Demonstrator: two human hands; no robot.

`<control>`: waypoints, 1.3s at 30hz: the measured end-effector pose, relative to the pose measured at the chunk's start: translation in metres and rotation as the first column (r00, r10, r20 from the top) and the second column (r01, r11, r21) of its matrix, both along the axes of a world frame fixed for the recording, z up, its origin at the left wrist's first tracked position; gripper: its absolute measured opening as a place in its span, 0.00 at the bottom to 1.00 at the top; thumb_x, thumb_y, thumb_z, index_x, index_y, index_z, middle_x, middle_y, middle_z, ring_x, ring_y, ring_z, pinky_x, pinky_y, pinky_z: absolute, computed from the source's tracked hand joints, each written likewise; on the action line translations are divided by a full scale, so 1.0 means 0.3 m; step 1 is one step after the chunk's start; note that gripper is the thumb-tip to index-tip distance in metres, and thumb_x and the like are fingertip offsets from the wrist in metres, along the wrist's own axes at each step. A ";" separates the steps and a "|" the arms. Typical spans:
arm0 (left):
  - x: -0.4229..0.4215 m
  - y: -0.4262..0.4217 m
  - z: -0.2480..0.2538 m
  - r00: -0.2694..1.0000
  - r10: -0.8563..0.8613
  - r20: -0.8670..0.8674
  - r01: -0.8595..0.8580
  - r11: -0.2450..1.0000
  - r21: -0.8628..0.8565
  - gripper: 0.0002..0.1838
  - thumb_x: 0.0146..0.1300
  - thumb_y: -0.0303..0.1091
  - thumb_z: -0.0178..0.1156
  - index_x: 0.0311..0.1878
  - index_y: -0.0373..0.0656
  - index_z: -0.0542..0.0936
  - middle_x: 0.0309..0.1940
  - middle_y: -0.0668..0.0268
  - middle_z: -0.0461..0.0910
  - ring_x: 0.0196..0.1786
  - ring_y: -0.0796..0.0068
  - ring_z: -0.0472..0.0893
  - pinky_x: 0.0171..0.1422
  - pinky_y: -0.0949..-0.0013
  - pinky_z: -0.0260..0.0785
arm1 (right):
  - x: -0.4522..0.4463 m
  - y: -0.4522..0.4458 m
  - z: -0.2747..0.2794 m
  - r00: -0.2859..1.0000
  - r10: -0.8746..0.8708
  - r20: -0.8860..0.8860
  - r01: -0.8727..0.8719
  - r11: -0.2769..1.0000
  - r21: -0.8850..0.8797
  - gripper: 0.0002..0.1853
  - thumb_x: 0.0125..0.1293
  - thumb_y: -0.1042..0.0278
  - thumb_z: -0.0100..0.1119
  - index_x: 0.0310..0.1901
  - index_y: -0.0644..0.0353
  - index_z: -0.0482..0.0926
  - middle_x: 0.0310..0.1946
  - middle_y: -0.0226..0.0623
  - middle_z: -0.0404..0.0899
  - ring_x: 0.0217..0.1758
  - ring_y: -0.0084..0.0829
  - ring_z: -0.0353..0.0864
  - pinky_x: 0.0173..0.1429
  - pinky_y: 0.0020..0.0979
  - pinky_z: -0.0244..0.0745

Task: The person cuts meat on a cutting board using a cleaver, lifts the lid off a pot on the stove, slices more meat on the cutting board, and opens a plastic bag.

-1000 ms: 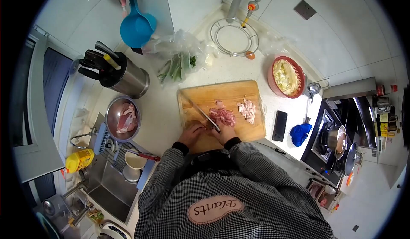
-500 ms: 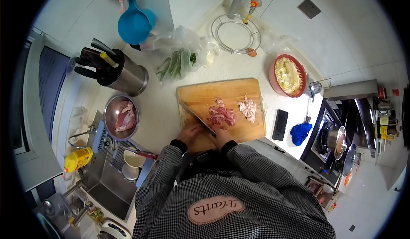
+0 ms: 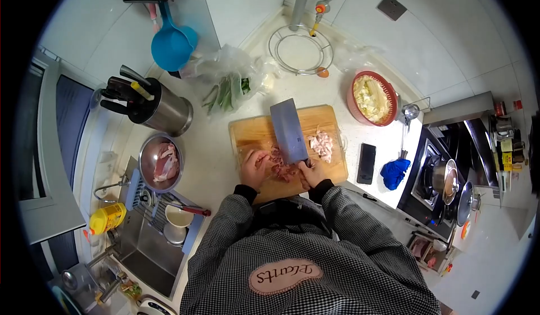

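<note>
My right hand [image 3: 313, 174] is closed around the handle of a cleaver [image 3: 289, 132], over the wooden cutting board [image 3: 247, 135]. The broad side of the blade faces up and partly covers a pile of cut red meat [image 3: 286, 172]. At the left edge of that pile is my left hand [image 3: 255, 167], its fingers loosely bent and apart from the blade, with nothing visible in them. A second pile of paler cut meat [image 3: 321, 145] lies on the board to the right of the blade.
Left of the board stand a steel bowl with raw meat [image 3: 166, 163] and a knife block [image 3: 171, 109]. Behind are bagged green vegetables [image 3: 228, 93] and a wire ring stand [image 3: 301, 49]. A red basket [image 3: 353, 104], a phone [image 3: 367, 163] and a blue cloth [image 3: 395, 173] lie to the right.
The cleaver has been raised and turned from edge-on to broad side up, its blade shifting right across the red meat. My left hand has moved up to the pile's left side.
</note>
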State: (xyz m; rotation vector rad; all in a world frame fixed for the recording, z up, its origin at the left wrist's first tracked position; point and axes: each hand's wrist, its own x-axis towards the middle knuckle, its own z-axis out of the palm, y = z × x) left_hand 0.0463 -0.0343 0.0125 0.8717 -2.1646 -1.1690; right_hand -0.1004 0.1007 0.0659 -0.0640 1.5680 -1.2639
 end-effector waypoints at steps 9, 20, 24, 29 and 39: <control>-0.052 -0.012 -0.028 0.970 -0.210 -0.124 0.243 0.866 0.437 0.15 0.59 0.25 0.56 0.51 0.39 0.75 0.50 0.61 0.73 0.46 0.70 0.77 0.52 0.70 0.70 | -0.023 0.020 0.036 0.959 -0.065 0.277 0.076 0.997 -0.029 0.10 0.64 0.63 0.49 0.26 0.53 0.63 0.09 0.25 0.55 0.07 0.19 0.49 0.11 0.25 0.45; -0.107 -0.051 -0.008 0.918 0.269 -0.290 0.317 -0.064 0.946 0.22 0.68 0.45 0.50 0.55 0.36 0.70 0.52 0.61 0.72 0.56 0.71 0.71 0.62 0.64 0.64 | -0.059 0.072 0.043 0.905 -0.038 0.423 0.060 0.997 -0.039 0.12 0.64 0.59 0.50 0.25 0.51 0.63 0.09 0.22 0.49 0.07 0.17 0.45 0.10 0.23 0.41; -0.097 -0.048 0.008 0.921 0.118 -0.371 0.338 0.228 0.913 0.19 0.67 0.44 0.52 0.54 0.41 0.73 0.52 0.63 0.72 0.55 0.71 0.72 0.60 0.70 0.64 | -0.115 0.164 0.045 0.925 -0.155 0.347 0.194 0.978 -0.082 0.13 0.64 0.62 0.49 0.23 0.53 0.65 0.09 0.23 0.52 0.06 0.16 0.46 0.09 0.22 0.42; -0.126 0.091 -0.001 0.796 -0.542 0.271 0.605 0.685 -0.406 0.22 0.62 0.43 0.53 0.59 0.53 0.71 0.60 0.65 0.68 0.66 0.61 0.62 0.70 0.53 0.49 | -0.135 0.252 0.078 0.925 -0.263 0.276 0.288 0.956 -0.055 0.14 0.63 0.63 0.50 0.21 0.53 0.64 0.09 0.23 0.54 0.06 0.17 0.48 0.09 0.22 0.44; -0.264 -0.029 -0.072 0.706 -0.360 0.610 0.703 0.460 -0.542 0.18 0.59 0.45 0.49 0.52 0.54 0.72 0.60 0.68 0.66 0.67 0.64 0.58 0.70 0.41 0.37 | -0.092 0.378 0.045 0.920 -0.331 0.210 0.341 0.940 -0.012 0.13 0.65 0.64 0.48 0.23 0.56 0.64 0.09 0.26 0.54 0.06 0.19 0.49 0.08 0.23 0.45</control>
